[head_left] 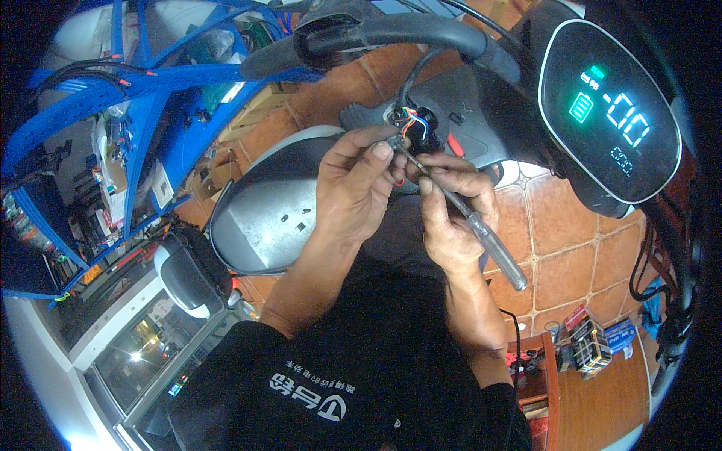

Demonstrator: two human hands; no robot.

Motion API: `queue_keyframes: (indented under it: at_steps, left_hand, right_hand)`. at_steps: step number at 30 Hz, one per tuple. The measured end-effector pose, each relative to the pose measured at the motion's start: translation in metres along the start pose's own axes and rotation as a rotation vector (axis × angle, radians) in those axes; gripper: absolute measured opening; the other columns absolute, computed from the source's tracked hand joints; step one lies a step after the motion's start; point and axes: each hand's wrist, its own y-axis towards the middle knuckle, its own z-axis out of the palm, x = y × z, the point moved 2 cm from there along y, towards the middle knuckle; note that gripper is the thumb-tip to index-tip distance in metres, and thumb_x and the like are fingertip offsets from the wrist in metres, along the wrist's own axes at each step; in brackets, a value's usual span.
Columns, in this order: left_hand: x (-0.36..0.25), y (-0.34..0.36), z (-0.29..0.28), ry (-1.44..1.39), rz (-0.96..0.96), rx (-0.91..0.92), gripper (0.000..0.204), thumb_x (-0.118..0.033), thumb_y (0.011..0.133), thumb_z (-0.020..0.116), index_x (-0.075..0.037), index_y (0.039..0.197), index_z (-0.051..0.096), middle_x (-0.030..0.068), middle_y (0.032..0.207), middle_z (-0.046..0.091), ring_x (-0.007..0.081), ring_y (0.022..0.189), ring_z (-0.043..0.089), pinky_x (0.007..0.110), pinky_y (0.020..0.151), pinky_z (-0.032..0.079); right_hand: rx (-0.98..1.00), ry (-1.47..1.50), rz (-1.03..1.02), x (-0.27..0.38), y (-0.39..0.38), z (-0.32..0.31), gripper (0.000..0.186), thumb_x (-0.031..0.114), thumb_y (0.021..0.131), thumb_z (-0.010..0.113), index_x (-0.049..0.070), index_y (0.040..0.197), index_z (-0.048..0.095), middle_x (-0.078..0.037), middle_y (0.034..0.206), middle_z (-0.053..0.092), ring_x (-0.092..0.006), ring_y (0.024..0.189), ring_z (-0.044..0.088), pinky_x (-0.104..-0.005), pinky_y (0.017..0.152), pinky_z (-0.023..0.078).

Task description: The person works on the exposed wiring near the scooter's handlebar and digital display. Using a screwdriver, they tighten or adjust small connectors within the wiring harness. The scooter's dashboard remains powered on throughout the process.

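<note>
My left hand (353, 184) is closed in a pinch on a small grey part (395, 141), whose exact kind is too small to tell. In my right hand (460, 210) is a screwdriver (493, 245) with a clear, dark-tinted handle. Its thin shaft slants up and left, and the tip meets the small part at my left fingertips. Just beyond the fingers, thin coloured wires (412, 120) come out beside a black housing (430, 129). A red piece (456, 146) shows close to my right fingers.
A scooter handlebar (421, 31) arches across the top, with a lit display (613, 113) at right. The scooter's black seat (263, 207) lies left of my hands. Blue shelving (135, 86) stands far left. Boxes (590, 346) sit on a wooden surface (594, 406) at lower right.
</note>
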Motion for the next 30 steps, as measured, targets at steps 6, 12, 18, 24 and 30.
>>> queue_keyframes:
  at_steps: [6,12,18,24,30]
  left_hand:
    - [0.0017,-0.0013,-0.0025,0.024,0.018,-0.003,0.021,-0.004,0.088,0.057,0.003,0.108,0.058,0.0153,0.097,0.064,0.0179,0.08,0.062,0.027,0.071,0.052]
    - [0.0039,-0.0018,-0.0021,0.006,0.034,-0.003,0.021,-0.003,0.088,0.058,0.003,0.107,0.058,0.0154,0.098,0.064,0.0172,0.08,0.062,0.026,0.071,0.052]
    - [0.0041,-0.0036,0.0006,0.021,0.043,-0.035,0.02,-0.003,0.088,0.058,0.003,0.107,0.058,0.0149,0.097,0.063,0.0167,0.08,0.061,0.026,0.07,0.051]
    - [0.0038,-0.0057,0.0025,0.003,0.044,-0.029,0.019,-0.003,0.088,0.057,0.002,0.107,0.058,0.0147,0.098,0.063,0.0166,0.079,0.061,0.026,0.069,0.051]
    - [0.005,-0.0063,0.0025,0.004,0.038,-0.042,0.02,-0.003,0.088,0.057,0.002,0.107,0.058,0.0149,0.098,0.063,0.0165,0.079,0.061,0.026,0.069,0.051]
  right_hand:
    - [-0.007,0.039,0.025,0.0013,0.0005,0.0006,0.015,-0.006,0.078,0.064,0.002,0.087,0.055,-0.017,0.093,0.065,-0.0193,0.082,0.065,-0.0268,0.068,0.052]
    - [-0.035,0.0,0.011,0.0012,-0.0016,0.0018,0.015,-0.006,0.078,0.064,0.002,0.088,0.056,-0.017,0.093,0.065,-0.0203,0.082,0.065,-0.0277,0.069,0.052]
    - [-0.043,-0.006,0.02,0.004,-0.0012,0.0019,0.016,-0.005,0.077,0.066,0.002,0.086,0.055,-0.017,0.093,0.066,-0.0215,0.082,0.065,-0.0292,0.07,0.052]
    - [-0.05,0.007,0.0,0.0024,-0.0015,0.0018,0.015,-0.005,0.077,0.066,0.002,0.086,0.055,-0.017,0.092,0.066,-0.0222,0.083,0.065,-0.0296,0.071,0.052]
    - [-0.062,-0.017,0.019,0.0055,-0.0005,0.0018,0.016,-0.006,0.076,0.066,0.002,0.084,0.055,-0.016,0.09,0.066,-0.0218,0.083,0.065,-0.0301,0.072,0.052]
